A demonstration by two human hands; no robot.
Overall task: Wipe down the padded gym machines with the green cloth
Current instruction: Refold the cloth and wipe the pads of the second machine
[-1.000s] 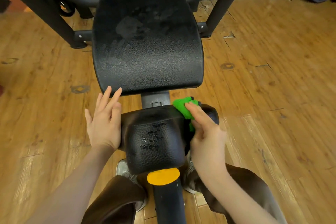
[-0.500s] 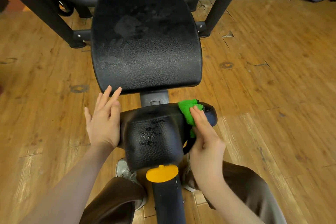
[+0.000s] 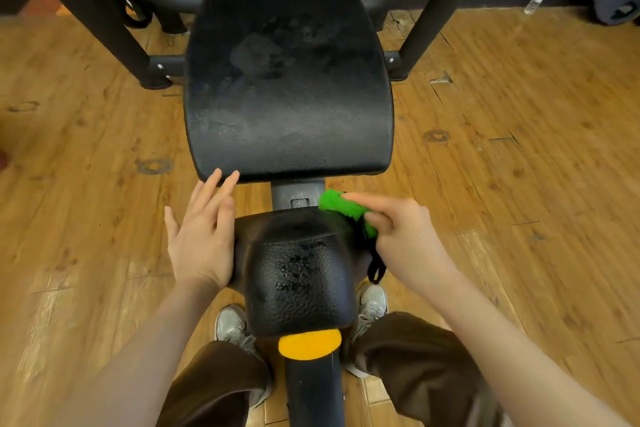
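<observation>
Head view: right hand [image 3: 405,236] presses green cloth [image 3: 341,206] on pad [image 3: 298,274]

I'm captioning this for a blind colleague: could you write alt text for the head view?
A person's right hand presses a green cloth onto a small black pad, while the left hand lies open against its other side. Beyond is a smudged seat pad.

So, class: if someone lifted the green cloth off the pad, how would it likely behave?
The green cloth looks soft and bunched under the right hand, so probably floppy. It seems fluffy, likely light. Its black loop dangles, so it would likely swing.
</observation>
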